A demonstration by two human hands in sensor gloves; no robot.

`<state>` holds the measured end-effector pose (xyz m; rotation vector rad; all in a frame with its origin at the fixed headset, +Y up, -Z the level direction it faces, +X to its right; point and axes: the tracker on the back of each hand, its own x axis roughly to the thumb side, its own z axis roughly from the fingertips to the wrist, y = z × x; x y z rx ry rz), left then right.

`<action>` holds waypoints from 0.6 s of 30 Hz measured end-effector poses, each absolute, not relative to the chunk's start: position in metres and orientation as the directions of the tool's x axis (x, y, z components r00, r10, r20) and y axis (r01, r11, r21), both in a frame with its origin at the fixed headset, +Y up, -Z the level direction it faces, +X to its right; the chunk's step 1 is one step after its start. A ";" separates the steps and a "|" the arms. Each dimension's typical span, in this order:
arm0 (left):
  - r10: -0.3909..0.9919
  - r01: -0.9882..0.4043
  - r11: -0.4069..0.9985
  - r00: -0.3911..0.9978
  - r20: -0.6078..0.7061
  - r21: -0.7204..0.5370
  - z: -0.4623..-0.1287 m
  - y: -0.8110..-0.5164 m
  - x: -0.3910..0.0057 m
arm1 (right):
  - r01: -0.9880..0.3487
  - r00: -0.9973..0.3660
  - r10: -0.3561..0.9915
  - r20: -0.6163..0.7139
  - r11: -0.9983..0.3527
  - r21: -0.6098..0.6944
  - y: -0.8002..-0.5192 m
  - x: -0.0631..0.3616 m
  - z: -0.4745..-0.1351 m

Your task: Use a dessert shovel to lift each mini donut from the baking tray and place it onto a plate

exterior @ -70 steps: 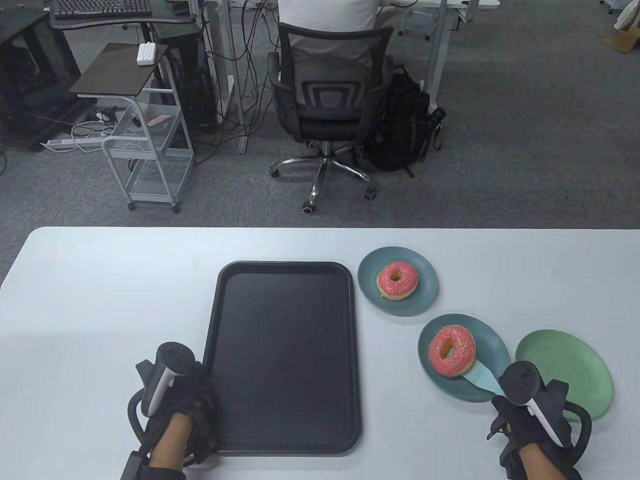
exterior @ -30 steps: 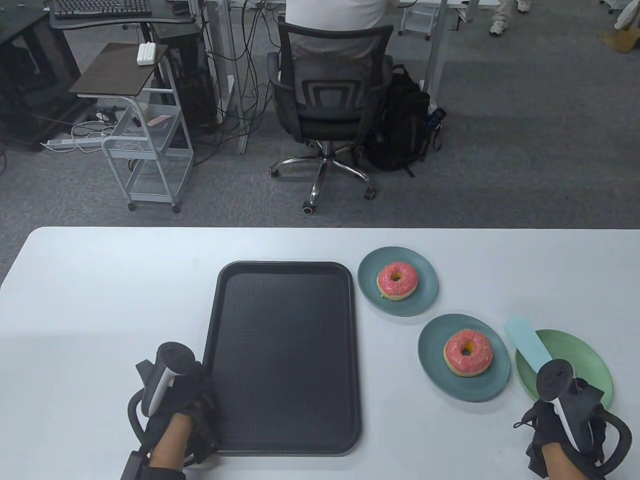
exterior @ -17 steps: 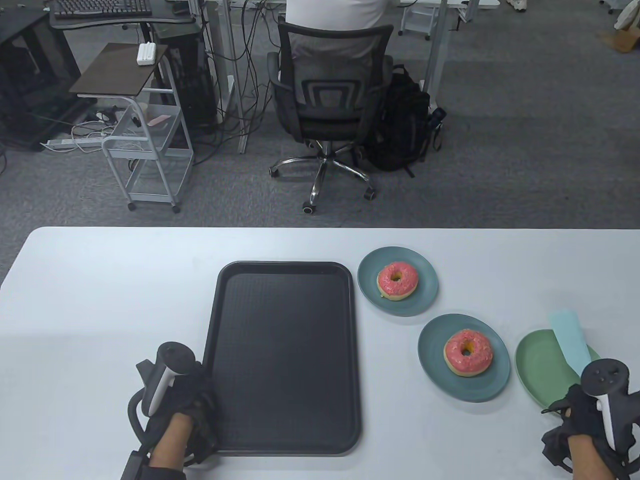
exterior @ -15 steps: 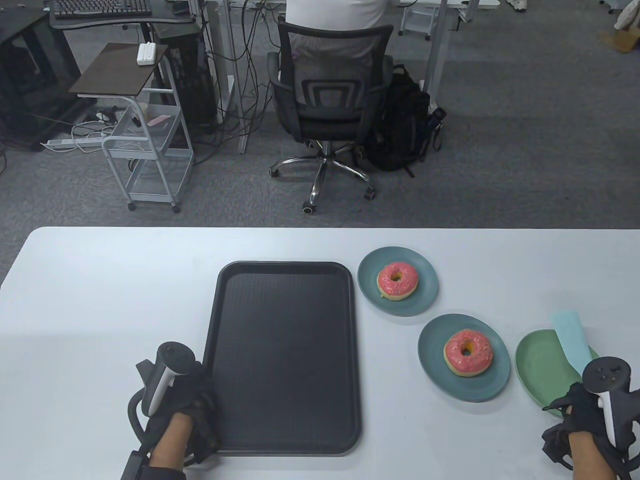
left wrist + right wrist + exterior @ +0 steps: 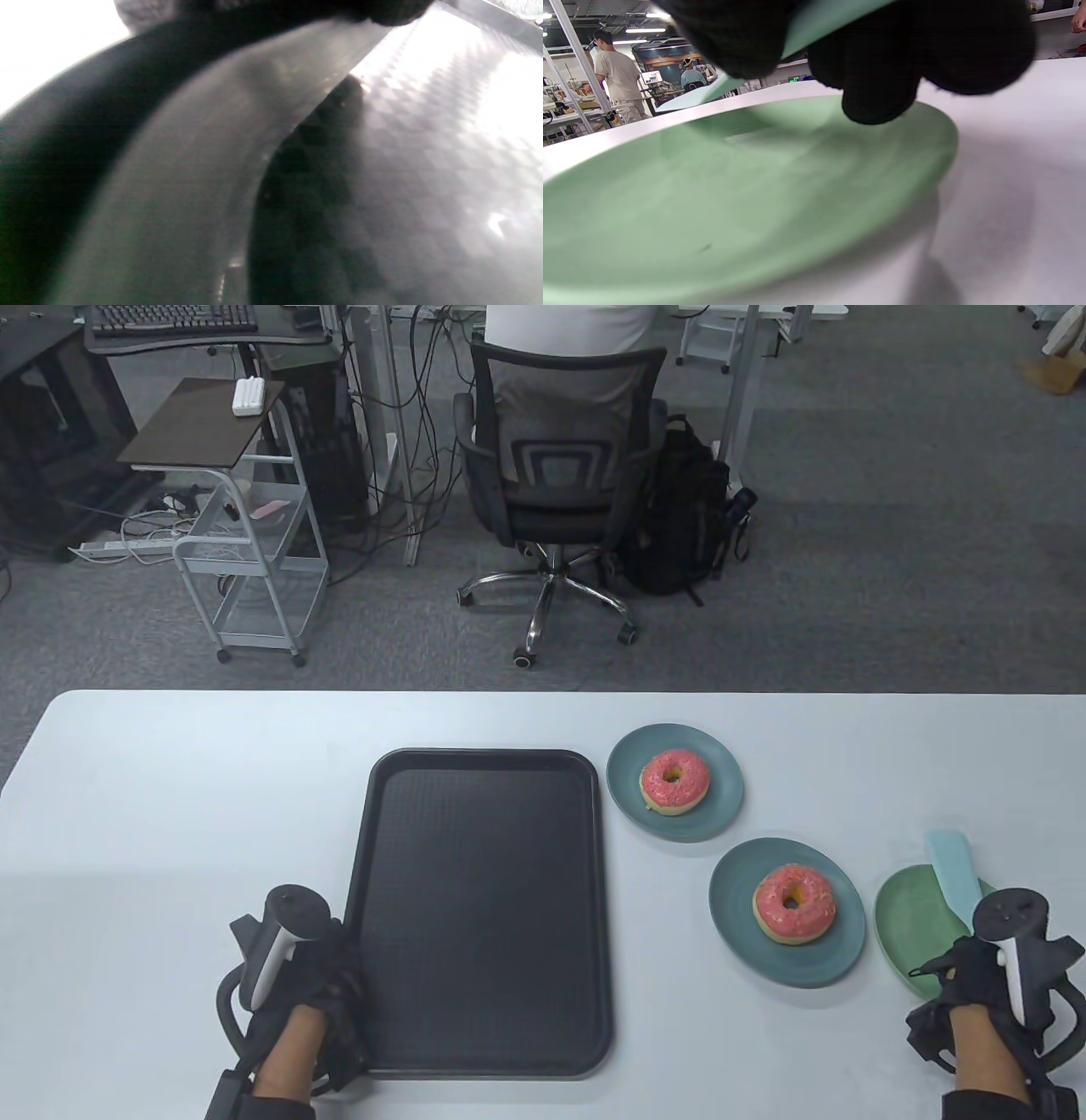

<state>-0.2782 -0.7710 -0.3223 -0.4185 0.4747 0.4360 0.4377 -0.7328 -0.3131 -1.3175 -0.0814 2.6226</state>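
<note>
The black baking tray (image 5: 484, 916) lies bare in the middle of the table. Two pink-iced donuts sit on teal plates: one (image 5: 674, 780) on the far plate (image 5: 628, 763), the other (image 5: 795, 903) on the nearer plate (image 5: 734, 899). My right hand (image 5: 976, 976) grips the handle of the pale blue dessert shovel (image 5: 952, 872), whose blade points away over the empty green plate (image 5: 912, 920). In the right wrist view my fingers (image 5: 878, 76) hold the shovel (image 5: 823, 21) just above the green plate (image 5: 712, 203). My left hand (image 5: 327, 984) holds the tray's near left rim (image 5: 191, 169).
The green plate lies close to the table's right front edge. Beyond the table's far edge stand an office chair (image 5: 560, 466) with a seated person, a backpack (image 5: 683, 517) and a small white cart (image 5: 250, 560).
The donut came off the shovel onto the nearer teal plate. My right hand carried the shovel right, over the green plate, then drew back a little; the blade now looks narrower. Left hand unmoved.
</note>
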 end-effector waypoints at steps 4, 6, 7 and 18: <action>0.300 -0.489 0.826 0.802 -0.517 -0.279 -0.322 -0.771 -0.278 | -0.138 -0.584 0.183 -0.791 -0.983 -0.125 -0.738 0.436 -0.316; 0.300 -0.489 0.826 0.802 -0.517 -0.279 -0.322 -0.771 -0.278 | -0.134 -0.586 0.181 -0.790 -0.983 -0.125 -0.740 0.435 -0.317; 0.300 -0.489 0.826 0.802 -0.517 -0.280 -0.322 -0.771 -0.279 | -0.130 -0.586 0.175 -0.791 -0.984 -0.121 -0.740 0.435 -0.317; 0.300 -0.490 0.826 0.801 -0.518 -0.280 -0.323 -0.770 -0.279 | -0.097 -0.593 0.108 -0.798 -0.993 -0.063 -0.749 0.436 -0.317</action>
